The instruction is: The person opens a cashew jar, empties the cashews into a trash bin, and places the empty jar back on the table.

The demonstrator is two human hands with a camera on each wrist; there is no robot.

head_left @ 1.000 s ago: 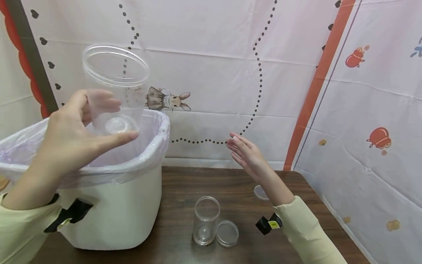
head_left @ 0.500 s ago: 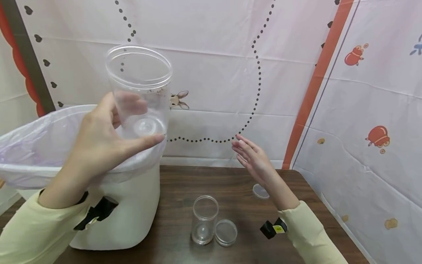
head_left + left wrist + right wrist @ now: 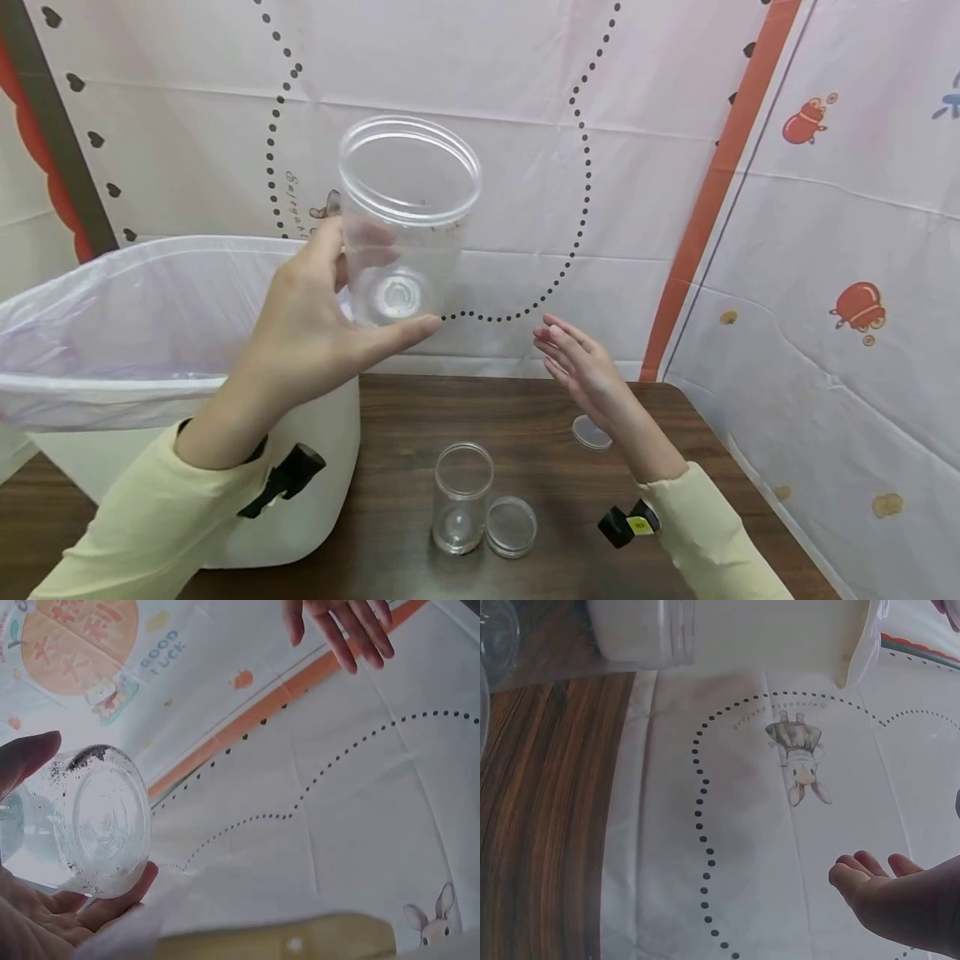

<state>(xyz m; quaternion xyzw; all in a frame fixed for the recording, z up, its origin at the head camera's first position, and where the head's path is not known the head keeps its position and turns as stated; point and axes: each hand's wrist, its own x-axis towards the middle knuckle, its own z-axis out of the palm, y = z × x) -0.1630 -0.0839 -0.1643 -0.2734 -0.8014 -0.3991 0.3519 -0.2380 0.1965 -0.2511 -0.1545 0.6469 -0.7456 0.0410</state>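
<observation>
My left hand (image 3: 300, 325) grips a large clear plastic jar (image 3: 408, 246) low on its side, thumb near the base and fingers round the far wall. The jar has no lid on and leans a little, its mouth upward. In the left wrist view, dark specks cling round the jar's base (image 3: 101, 817). My right hand (image 3: 581, 367) is held above the table with its fingers straight, touching nothing. Below and between the hands, a smaller clear jar (image 3: 462, 496) stands uncovered on the table, and a round clear lid (image 3: 512, 527) lies beside it.
A large white bin (image 3: 322, 467) with a translucent liner (image 3: 172, 308) over its rim stands at the left. Another round clear lid (image 3: 591, 432) lies farther back on the brown wooden table (image 3: 405, 408). Printed cloth (image 3: 510, 192) hangs behind the table and along its right side.
My left hand has carried the large jar rightward, from over the bin to beyond the bin's right edge. My right hand has shifted slightly right and down.
</observation>
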